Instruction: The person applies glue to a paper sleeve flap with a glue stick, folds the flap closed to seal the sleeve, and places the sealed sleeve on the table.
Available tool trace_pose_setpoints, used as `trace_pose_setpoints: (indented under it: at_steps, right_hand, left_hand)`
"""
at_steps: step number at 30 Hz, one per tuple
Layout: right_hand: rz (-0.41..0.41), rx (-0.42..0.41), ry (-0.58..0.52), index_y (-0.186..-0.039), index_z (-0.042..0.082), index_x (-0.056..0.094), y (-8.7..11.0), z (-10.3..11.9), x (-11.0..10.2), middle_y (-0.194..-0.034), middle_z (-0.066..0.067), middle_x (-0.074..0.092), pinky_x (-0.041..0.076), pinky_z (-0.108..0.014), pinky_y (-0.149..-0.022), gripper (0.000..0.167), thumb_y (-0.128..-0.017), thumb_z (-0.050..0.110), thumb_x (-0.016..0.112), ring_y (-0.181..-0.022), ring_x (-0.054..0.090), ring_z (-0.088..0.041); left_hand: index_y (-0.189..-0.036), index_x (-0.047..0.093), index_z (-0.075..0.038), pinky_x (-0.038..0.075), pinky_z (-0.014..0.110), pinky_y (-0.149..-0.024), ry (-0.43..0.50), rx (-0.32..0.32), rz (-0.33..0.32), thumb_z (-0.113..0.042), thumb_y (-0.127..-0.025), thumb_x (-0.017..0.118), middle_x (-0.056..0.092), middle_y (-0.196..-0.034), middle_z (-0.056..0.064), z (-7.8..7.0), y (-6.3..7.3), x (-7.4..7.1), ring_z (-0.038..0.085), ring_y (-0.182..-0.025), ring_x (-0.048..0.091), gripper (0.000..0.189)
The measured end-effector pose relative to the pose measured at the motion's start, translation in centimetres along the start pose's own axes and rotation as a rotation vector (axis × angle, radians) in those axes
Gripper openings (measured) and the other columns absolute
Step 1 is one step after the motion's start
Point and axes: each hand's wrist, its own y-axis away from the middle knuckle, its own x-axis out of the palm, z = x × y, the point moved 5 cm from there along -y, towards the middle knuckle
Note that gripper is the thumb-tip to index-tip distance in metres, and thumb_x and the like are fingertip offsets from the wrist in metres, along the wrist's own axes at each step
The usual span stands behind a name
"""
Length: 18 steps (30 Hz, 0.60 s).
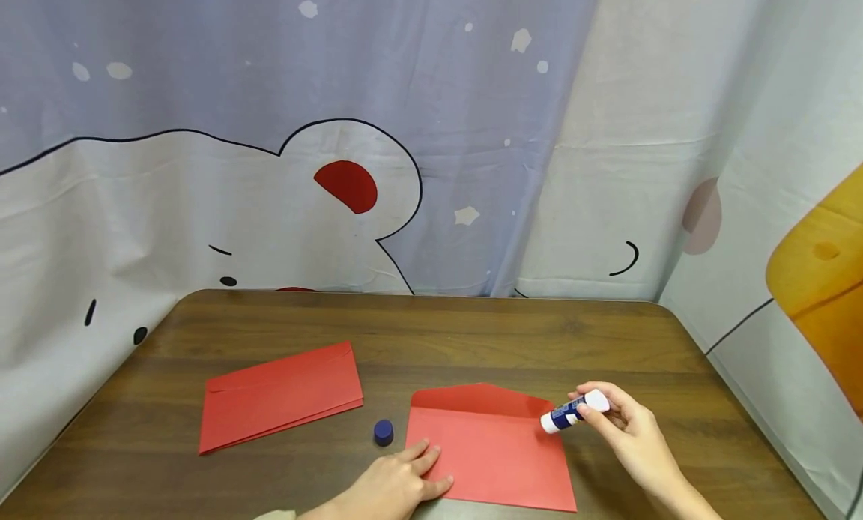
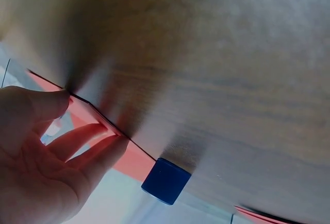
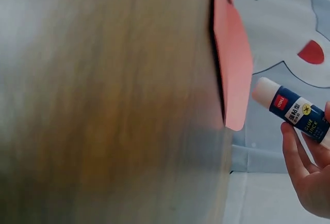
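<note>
A red envelope (image 1: 499,460) lies on the table with its flap (image 1: 482,400) unfolded toward the far side. My left hand (image 1: 398,479) rests on the envelope's near left part, fingers spread and fairly straight; the left wrist view shows its fingertips (image 2: 121,139) at the paper. In my right hand (image 1: 637,437) is a glue stick (image 1: 566,415), pinched between thumb and fingers and tilted over the envelope's right edge. Its white end (image 3: 264,91) points toward the envelope, uncapped. The blue cap (image 1: 383,432) stands just left of the envelope, near my left hand.
Several red envelopes (image 1: 283,396) appear stacked on the left of the wooden table (image 1: 404,318); their exact number is hidden. A patterned curtain (image 1: 458,130) hangs behind the table's far edge and along its sides.
</note>
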Motion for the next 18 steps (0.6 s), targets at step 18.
trace_pose_setpoints:
  at_steps: [18]
  right_hand:
    - [0.036,-0.248,0.442,-0.099,0.018,0.062,-1.2,1.2,1.6,-0.084,0.015,0.067,0.048,-0.025,-0.060,0.029,-0.076,0.013,0.079,-0.071,0.060,0.008]
  left_hand:
    - [-0.111,0.073,-0.032,0.056,0.027,-0.076,0.050,0.016,-0.026,-0.020,-0.086,0.064,0.069,-0.117,0.010,0.3,-0.5,-0.6,0.025,-0.106,0.066,0.029]
